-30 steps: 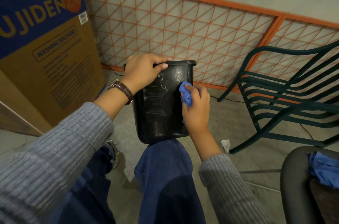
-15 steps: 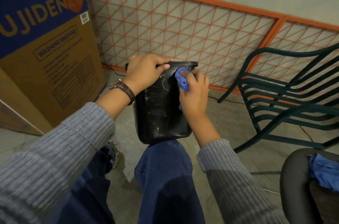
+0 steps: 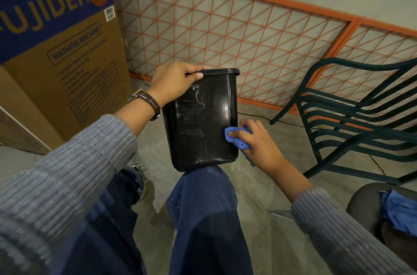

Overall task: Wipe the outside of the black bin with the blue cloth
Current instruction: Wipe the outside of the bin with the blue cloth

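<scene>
The black bin [image 3: 203, 121] stands upright on my right knee, its near wall streaked with pale dust marks. My left hand [image 3: 173, 82] grips its rim at the top left corner. My right hand [image 3: 257, 141] holds the bunched blue cloth [image 3: 237, 137] against the lower right edge of the bin's near wall. Part of the cloth hangs below my palm.
A large cardboard washing machine box [image 3: 58, 53] stands at the left. An orange lattice panel [image 3: 225, 33] leans on the wall behind. A dark green chair [image 3: 352, 121] is at the right, and another blue cloth [image 3: 399, 211] lies on a dark seat at the bottom right.
My right hand has slid the blue cloth from the top of the bin's wall down to its lower right edge. My left hand keeps its grip on the rim.
</scene>
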The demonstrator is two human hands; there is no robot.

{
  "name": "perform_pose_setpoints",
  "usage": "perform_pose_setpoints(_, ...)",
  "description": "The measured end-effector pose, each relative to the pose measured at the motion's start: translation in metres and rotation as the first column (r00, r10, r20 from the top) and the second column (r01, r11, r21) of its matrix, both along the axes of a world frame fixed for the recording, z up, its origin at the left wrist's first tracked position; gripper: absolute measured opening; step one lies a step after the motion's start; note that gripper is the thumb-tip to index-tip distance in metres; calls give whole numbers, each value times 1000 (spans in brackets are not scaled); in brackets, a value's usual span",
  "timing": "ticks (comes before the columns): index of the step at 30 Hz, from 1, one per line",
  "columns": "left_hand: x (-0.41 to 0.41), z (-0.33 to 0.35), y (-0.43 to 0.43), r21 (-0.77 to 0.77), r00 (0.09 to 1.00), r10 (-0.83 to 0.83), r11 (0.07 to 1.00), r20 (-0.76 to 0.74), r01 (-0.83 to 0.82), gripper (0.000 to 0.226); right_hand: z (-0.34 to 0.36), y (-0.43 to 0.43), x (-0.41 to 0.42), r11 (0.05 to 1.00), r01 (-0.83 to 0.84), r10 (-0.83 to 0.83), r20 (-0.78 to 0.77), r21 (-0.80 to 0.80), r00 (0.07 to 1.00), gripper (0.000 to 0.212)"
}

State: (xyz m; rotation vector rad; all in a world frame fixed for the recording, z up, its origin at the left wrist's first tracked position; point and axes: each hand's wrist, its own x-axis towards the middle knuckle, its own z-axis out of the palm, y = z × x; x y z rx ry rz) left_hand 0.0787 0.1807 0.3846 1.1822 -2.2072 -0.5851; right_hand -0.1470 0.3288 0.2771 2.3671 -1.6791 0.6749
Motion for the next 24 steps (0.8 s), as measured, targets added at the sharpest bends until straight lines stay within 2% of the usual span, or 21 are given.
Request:
perform_pose_setpoints(4,1,-2,0,15,1000,3,1000,-8,-3,27,-13,22,-16,990,-80,98,-157,112,983,38)
perform_pose_setpoints(7,1,-1,0,24,1000,-1,1000,-5,1,28,-17,32,-21,983,-144,173,-295,118,940,41)
perform_pose_setpoints(9,2,-1,0,32,1000,-2,999,-20,3,27,-20,36,-19,979,-169,199,-332,116,922,47)
perform_pose_setpoints(13,2,-2,-1,29,1000,12,1000,-19,-12,28,-28,34,-11,979,-189,203,-338,72,919,53)
perform_pose_setpoints(18,0,-2,1,6,1000,3,1000,-12,-3,28,-31,28,6,967,-255,244,-312,8,918,38)
perform_pose_setpoints(24,-4,3,7,-26,1000,-2,1000,-17,1,27,-29,18,32,978,-207,197,-192,-34,962,40)
